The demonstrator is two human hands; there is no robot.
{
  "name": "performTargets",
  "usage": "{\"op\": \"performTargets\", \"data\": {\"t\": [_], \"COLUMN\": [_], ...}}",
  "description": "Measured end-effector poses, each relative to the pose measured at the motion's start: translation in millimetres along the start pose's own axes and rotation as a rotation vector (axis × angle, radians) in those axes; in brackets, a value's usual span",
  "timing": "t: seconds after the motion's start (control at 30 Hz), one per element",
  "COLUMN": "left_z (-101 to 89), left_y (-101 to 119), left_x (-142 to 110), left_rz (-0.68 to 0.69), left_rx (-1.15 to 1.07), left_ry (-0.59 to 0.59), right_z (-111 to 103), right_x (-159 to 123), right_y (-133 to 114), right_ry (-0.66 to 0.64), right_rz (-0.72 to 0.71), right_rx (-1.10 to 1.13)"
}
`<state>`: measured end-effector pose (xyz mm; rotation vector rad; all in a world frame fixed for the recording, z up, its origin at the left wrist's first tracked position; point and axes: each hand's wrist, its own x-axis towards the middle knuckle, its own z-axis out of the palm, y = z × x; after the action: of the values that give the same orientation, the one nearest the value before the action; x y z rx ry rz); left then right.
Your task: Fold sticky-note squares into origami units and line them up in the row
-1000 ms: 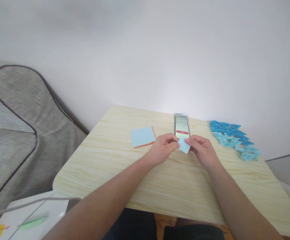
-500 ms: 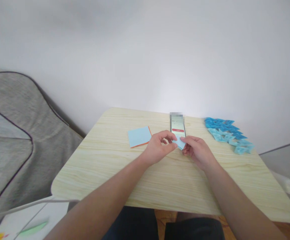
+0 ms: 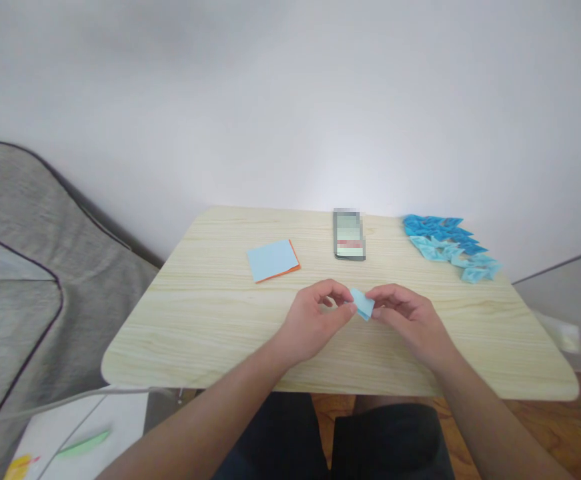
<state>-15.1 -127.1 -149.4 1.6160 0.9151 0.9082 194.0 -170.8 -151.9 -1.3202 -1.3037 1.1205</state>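
Dark, plain legwear (image 3: 390,440), likely shorts; both forearms (image 3: 490,413) bare.

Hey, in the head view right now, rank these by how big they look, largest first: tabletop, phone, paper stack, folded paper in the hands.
1. Tabletop
2. Phone and paper stack: too alike to rank
3. Folded paper, partly covered

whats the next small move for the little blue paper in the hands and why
Probably press the small light blue paper's layers together: a darker strip along its lower edge looks like a second layer not lying flush, and the left hand and right hand have their fingertips at opposite sides of it, so little regripping seems needed.
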Motion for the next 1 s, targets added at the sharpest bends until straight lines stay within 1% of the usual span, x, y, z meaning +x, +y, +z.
{"op": "performTargets", "data": {"t": [0.1, 0.2, 0.33, 0.53, 0.63, 0.7, 0.8, 0.87, 0.93, 1.0], "left_z": [6.2, 10.5, 12.2, 12.6, 11.8, 10.4, 8.2, 7.3, 6.8, 6.6], "left_y": [-1, 0, 3, 0, -2, -2, -3, -5, -6, -7], "left_x": [-11, -17, -26, -38, -41, -42, -44, -46, -46, -46], "left_rz": [-0.040, -0.037, 0.002, 0.095, 0.166, 0.187, 0.181, 0.176, 0.171, 0.162], "left_rx": [-0.038, -0.035, 0.098, 0.282, 0.405, 0.525, 0.705, 0.767, 0.784, 0.790], "left_ry": [0.024, 0.056, 0.105, 0.132, 0.142, 0.136, 0.091, 0.041, 0.002, -0.021], "right_z": [1, 2, 3, 6, 9, 9, 6, 4, 3, 5], "right_x": [-11, -17, -23, -31, -34, -35, -35, -36, -37, -38], "right_y": [3, 4, 3, 2, 6, 10, 17, 21, 24, 25], "right_ry": [-0.010, 0.009, 0.027, 0.043, 0.058, 0.037, -0.037, -0.058, -0.049, -0.030], "right_rz": [0.042, 0.048, 0.044, 0.015, -0.056, -0.153, -0.357, -0.446, -0.474, -0.473], "right_rx": [0.020, 0.050, 0.015, -0.093, -0.177, -0.277, -0.546, -0.731, -0.833, -0.855]}}
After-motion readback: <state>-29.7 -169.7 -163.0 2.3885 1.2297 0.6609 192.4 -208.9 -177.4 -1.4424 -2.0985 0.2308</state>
